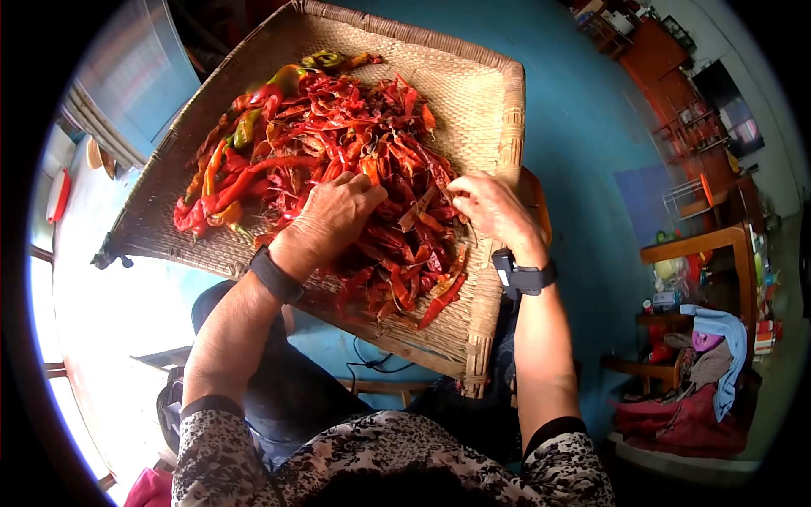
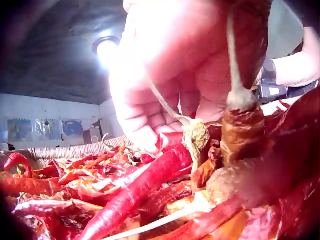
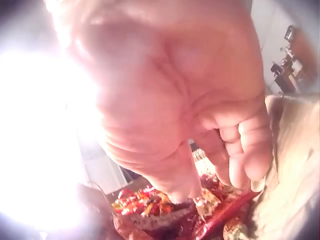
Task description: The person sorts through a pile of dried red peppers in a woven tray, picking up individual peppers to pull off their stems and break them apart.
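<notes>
A heap of red chili peppers point(image 1: 338, 127), many dried and wrinkled, lies in a woven basket tray point(image 1: 473, 101). My left hand point(image 1: 338, 211) reaches into the middle of the heap. Its fingers curl round a glossy red chili pepper point(image 2: 172, 141), partly hidden by the fingers in the left wrist view. At the heap's right edge, beside the tray's rim, is my right hand point(image 1: 494, 211). Its fingers bend loosely downward, with the thumb apart from them, over dried peppers point(image 3: 205, 205). Fresher, plumper chilies point(image 1: 228, 186), some yellow and green, lie along the heap's left side.
The tray sits over the person's lap, its raised rim point(image 1: 511, 110) on the far and right sides. A wooden chair point(image 1: 726, 279) piled with clothes point(image 1: 688, 414) stands at the right on the blue floor point(image 1: 574, 110). A dark cable point(image 1: 372, 365) runs below the tray.
</notes>
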Demonstrator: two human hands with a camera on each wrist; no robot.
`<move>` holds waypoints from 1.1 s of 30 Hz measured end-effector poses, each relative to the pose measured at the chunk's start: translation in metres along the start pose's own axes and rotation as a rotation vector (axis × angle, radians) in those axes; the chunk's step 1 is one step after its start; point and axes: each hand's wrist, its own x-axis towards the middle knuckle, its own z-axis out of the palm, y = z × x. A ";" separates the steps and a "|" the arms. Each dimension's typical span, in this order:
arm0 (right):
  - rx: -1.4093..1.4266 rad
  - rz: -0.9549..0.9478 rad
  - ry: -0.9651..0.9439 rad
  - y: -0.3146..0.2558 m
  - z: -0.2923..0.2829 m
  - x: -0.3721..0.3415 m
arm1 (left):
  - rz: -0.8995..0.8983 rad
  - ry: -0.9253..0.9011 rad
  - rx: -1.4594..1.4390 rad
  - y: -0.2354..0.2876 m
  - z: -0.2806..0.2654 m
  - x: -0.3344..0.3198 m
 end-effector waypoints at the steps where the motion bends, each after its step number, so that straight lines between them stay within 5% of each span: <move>1: -0.002 -0.016 -0.027 0.001 0.005 0.000 | -0.005 -0.012 0.003 0.000 -0.002 -0.001; 4: 0.101 0.069 -0.102 0.009 0.017 0.005 | -0.043 -0.053 0.004 -0.005 -0.008 -0.006; 5: 0.476 0.240 -0.039 0.023 0.031 0.005 | -0.063 -0.082 0.001 -0.006 -0.009 -0.007; 6: 0.476 0.238 -0.039 0.019 0.026 0.006 | -0.064 -0.081 0.002 -0.008 -0.012 -0.007; 8: -0.015 -0.070 0.075 0.011 0.015 0.004 | -0.066 -0.039 0.004 -0.010 -0.016 -0.007; 10: 0.143 0.038 0.026 0.007 0.010 0.003 | -0.083 -0.004 0.005 -0.011 -0.014 -0.004; 14: 0.280 0.057 0.178 0.002 -0.003 -0.004 | -0.090 0.016 -0.033 -0.005 -0.013 0.000; 17: 0.346 -0.017 0.504 0.005 -0.011 -0.019 | -0.028 0.141 -0.036 0.002 -0.005 0.004; 21: 0.570 0.135 0.677 0.027 -0.029 -0.045 | 0.039 0.192 -0.049 0.011 -0.006 0.014; 24: 0.417 0.259 0.662 0.054 -0.034 -0.063 | 0.126 0.131 -0.153 0.023 -0.005 0.018; 27: 0.079 0.478 0.348 0.060 -0.035 -0.076 | 0.158 0.121 -0.114 0.026 0.012 0.014; 30: -0.209 0.219 0.482 0.050 -0.025 -0.068 | 0.163 0.071 -0.116 0.024 0.014 0.013; 33: 0.045 0.036 0.445 0.012 -0.025 -0.044 | 0.133 -0.079 -0.070 0.020 0.018 0.012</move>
